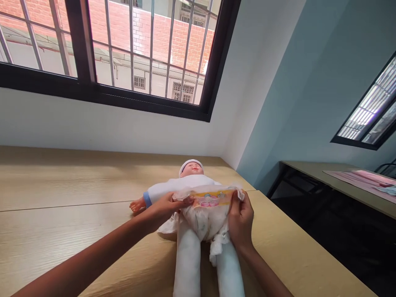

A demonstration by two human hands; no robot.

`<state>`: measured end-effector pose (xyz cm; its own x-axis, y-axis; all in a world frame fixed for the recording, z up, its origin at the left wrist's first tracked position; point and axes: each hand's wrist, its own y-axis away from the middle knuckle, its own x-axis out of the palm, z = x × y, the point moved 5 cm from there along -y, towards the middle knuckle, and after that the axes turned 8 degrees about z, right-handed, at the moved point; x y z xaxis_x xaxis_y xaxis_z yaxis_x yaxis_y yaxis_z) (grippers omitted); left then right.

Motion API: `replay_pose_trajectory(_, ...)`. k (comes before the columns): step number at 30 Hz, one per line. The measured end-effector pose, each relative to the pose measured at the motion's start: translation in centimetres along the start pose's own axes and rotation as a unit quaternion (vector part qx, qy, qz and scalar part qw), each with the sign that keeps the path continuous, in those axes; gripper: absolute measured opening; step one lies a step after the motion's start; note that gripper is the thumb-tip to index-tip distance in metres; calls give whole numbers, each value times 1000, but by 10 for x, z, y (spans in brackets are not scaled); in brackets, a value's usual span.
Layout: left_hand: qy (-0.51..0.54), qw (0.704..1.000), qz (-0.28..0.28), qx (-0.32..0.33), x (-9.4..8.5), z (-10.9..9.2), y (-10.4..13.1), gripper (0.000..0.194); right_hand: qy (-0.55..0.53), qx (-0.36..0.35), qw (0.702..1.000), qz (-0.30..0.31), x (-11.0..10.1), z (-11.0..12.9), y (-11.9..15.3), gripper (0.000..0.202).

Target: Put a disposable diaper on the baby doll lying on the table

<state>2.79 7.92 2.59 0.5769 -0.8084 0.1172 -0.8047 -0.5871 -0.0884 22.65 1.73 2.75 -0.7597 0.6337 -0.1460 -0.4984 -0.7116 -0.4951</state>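
On the wood-grain worktop [40, 243], near the wall beneath a barred window [140, 49], a doll [198, 181] lies on its back, head toward the wall and legs toward the person. It wears a white cap [185, 165] and a white top; the sleeve at the left of the view ends in a blue cuff [147, 199].

A white diaper [210, 216] is located between the doll's legs and over its lower body, its front panel raised and spread. A printed band [212, 199] in yellow and pink crosses the upper edge.

Left hand [165, 209]: gripping the panel's left upper corner, thumb on the outer face. Right hand [242, 214]: pinching the right upper corner, which bunches at the fingers. The panel spans the two hands. White ruffled material [218, 246] hangs over the leg beside the right hand; whether it belongs to the diaper cannot be determined.

To the right, apart from the worktop, a second table [298, 167] carries a pink sheet [355, 179].
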Motion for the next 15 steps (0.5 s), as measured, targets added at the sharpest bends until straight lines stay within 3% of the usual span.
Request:
replay_pose_trajectory(6, -72, 991, -110, -23, -20, 2, 2, 38, 33, 25, 996, 78, 2, -20, -17, 40)
replay_pose_trajectory(15, -36, 997, -61, -35, -42, 25, -7, 49, 61, 78, 985, 141, 8, -60, -28, 28)
